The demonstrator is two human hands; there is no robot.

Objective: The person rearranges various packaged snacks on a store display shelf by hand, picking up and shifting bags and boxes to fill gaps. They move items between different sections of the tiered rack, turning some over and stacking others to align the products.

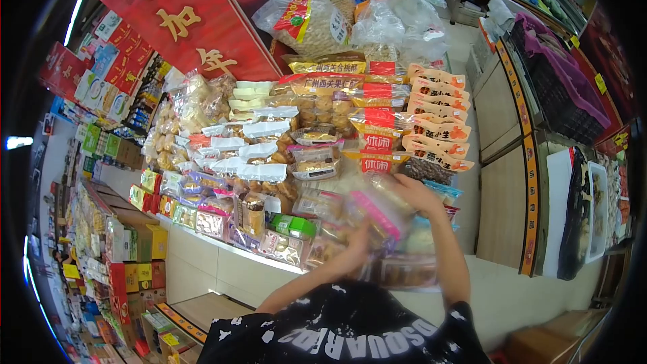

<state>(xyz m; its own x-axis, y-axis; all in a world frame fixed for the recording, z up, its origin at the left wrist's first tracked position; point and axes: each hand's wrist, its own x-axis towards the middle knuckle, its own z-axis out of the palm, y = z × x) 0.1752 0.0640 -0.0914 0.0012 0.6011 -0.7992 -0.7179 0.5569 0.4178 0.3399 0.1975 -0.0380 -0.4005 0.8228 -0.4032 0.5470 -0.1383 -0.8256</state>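
A clear package with a pink band (379,214) is blurred by motion between my two hands. My right hand (416,195) is closed over its upper right side. At its lower left, my left hand (359,239) is smeared, and its fingers cannot be made out. Beyond the hands lie red-and-clear snack bags (375,141) and a row of orange-topped bags (438,121). A green-lidded box (292,226) stands to the left, near white-topped bags (263,152).
A large red sign (182,20) leans over the display at the back left. Big clear bags (317,20) sit at the far end. Wooden cabinets (502,195) stand on the right, with a dark crate (556,87) behind. Stacked boxes (138,243) are at the left.
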